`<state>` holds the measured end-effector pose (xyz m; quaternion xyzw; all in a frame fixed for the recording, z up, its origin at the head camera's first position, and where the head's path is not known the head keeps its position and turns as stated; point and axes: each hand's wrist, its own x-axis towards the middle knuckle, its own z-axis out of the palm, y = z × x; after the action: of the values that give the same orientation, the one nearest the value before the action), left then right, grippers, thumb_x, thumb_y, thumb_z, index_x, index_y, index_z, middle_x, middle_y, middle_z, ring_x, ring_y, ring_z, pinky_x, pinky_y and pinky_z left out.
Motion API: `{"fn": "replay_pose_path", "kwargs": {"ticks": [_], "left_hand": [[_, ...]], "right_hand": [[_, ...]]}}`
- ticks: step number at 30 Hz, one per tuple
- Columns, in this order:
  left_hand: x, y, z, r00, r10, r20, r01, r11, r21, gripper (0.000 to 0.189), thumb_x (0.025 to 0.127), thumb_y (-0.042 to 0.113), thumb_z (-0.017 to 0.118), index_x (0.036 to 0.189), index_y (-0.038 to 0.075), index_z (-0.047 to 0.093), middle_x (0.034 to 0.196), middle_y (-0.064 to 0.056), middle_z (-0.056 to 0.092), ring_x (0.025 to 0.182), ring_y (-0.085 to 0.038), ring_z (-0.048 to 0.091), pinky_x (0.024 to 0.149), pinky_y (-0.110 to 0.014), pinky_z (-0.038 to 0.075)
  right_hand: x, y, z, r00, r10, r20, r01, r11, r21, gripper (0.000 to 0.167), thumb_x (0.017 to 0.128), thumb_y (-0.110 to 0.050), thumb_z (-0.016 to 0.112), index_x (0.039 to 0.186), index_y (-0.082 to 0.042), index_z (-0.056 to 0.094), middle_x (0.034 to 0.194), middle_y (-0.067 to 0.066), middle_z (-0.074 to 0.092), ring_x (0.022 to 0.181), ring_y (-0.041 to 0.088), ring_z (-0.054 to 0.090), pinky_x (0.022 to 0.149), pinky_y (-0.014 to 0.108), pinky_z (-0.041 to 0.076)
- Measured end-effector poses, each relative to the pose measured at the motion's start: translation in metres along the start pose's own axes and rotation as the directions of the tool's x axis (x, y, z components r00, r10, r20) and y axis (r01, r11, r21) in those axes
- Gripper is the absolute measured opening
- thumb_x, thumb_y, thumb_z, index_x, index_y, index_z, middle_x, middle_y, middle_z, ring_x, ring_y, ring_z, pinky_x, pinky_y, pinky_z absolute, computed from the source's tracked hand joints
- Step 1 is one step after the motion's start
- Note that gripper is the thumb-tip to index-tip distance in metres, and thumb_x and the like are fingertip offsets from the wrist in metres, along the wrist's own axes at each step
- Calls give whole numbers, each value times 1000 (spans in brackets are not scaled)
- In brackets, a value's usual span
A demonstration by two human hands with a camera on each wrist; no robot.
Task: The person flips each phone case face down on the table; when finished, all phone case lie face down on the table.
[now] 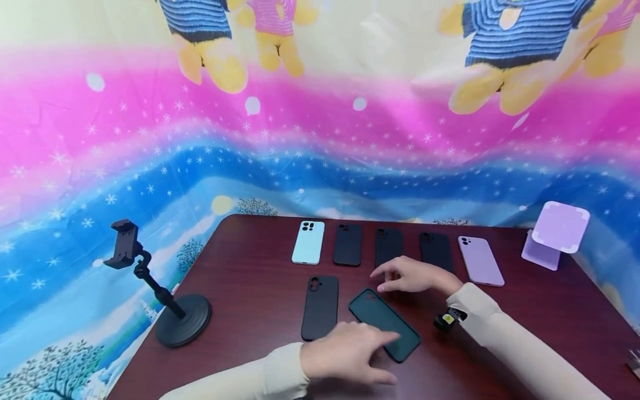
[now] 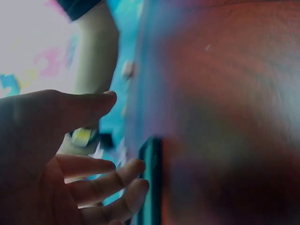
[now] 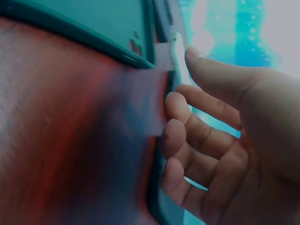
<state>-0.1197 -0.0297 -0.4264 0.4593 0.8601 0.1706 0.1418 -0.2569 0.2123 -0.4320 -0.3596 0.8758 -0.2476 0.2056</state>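
Observation:
A dark green phone case (image 1: 380,314) lies tilted on the table, its hollow inner side up. My left hand (image 1: 350,353) hovers at its lower end with index finger and thumb spread and nothing held. Its fingertips come near the case's edge (image 2: 152,183) in the left wrist view; whether they touch cannot be told. Just past the upper right corner of the case is my right hand (image 1: 412,276), fingers loosely bent around nothing. In the right wrist view a gap separates those fingers from the green case (image 3: 93,23). A black phone case (image 1: 321,308) lies to the left.
Along the back lie a light blue case (image 1: 308,243), a dark navy case (image 1: 347,245), two black cases (image 1: 388,244) (image 1: 435,247) partly behind my right hand, and a lilac case (image 1: 481,261). A lilac stand (image 1: 561,226) is at right, a black phone holder (image 1: 184,319) at left.

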Motion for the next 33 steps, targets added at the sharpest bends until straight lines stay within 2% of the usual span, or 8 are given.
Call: {"fn": "replay_pose_path", "kwargs": {"ticks": [4, 7, 14, 18, 22, 26, 30, 33], "left_hand": [[20, 9, 17, 995, 25, 99, -31, 998, 52, 55, 96, 57, 65, 144, 30, 58, 94, 21, 67, 69, 12, 54, 49, -13, 44], [26, 13, 23, 994, -1, 110, -7, 997, 73, 39, 96, 58, 64, 125, 31, 66, 75, 17, 60, 58, 6, 53, 44, -17, 42], [16, 13, 28, 999, -17, 34, 14, 996, 84, 22, 97, 50, 68, 89, 29, 66, 61, 18, 51, 50, 6, 46, 42, -16, 37], [7, 10, 28, 999, -21, -50, 25, 997, 80, 28, 98, 40, 69, 75, 28, 59, 57, 18, 46, 46, 4, 41, 38, -15, 32], [-3, 8, 20, 991, -32, -131, 44, 995, 90, 27, 97, 34, 70, 75, 28, 57, 56, 19, 43, 44, 4, 37, 37, -15, 28], [-13, 2, 4, 968, -33, -250, 59, 993, 99, 20, 95, 36, 72, 80, 29, 60, 60, 20, 50, 47, 8, 38, 39, -14, 29], [-16, -10, -20, 927, -21, -374, 50, 996, 69, 17, 94, 38, 73, 86, 29, 61, 69, 18, 58, 53, 9, 40, 44, -14, 31], [-9, -23, -39, 895, -11, -446, 1, 1000, -22, 16, 94, 36, 73, 91, 27, 60, 77, 15, 63, 59, 8, 49, 51, -13, 40]], "right_hand": [[8, -4, 10, 999, 5, 43, -6, 1000, 14, 44, 100, -32, 69, 139, -14, 64, 79, 0, 69, 62, 10, 61, 64, 24, 49], [12, -8, 15, 999, -2, 53, 0, 999, 42, 36, 98, -26, 71, 132, -13, 69, 76, 3, 68, 57, 15, 62, 61, 24, 50], [10, -4, 20, 1000, -20, 2, 20, 999, 29, 4, 98, -16, 70, 97, -18, 73, 77, -1, 68, 55, 12, 64, 62, 23, 54], [5, -3, 18, 999, -36, 10, 35, 997, 76, 7, 99, -13, 68, 95, -16, 73, 81, -2, 71, 58, 13, 66, 62, 25, 56], [-3, -2, 7, 999, -32, 43, 23, 979, 202, 11, 102, -8, 59, 103, -11, 69, 88, 3, 74, 62, 19, 69, 65, 35, 60], [-11, -1, -16, 998, -35, 42, 20, 948, 319, 17, 105, -8, 52, 116, -8, 66, 94, 8, 75, 66, 23, 71, 65, 45, 60], [-20, -1, -47, 999, -35, -41, 47, 934, 353, 25, 107, -16, 56, 128, -9, 66, 95, 10, 77, 64, 27, 71, 59, 41, 58], [-23, 0, -72, 992, -29, -121, 70, 934, 350, 31, 107, -20, 57, 134, -7, 65, 94, 9, 77, 63, 30, 69, 59, 38, 58]]}}
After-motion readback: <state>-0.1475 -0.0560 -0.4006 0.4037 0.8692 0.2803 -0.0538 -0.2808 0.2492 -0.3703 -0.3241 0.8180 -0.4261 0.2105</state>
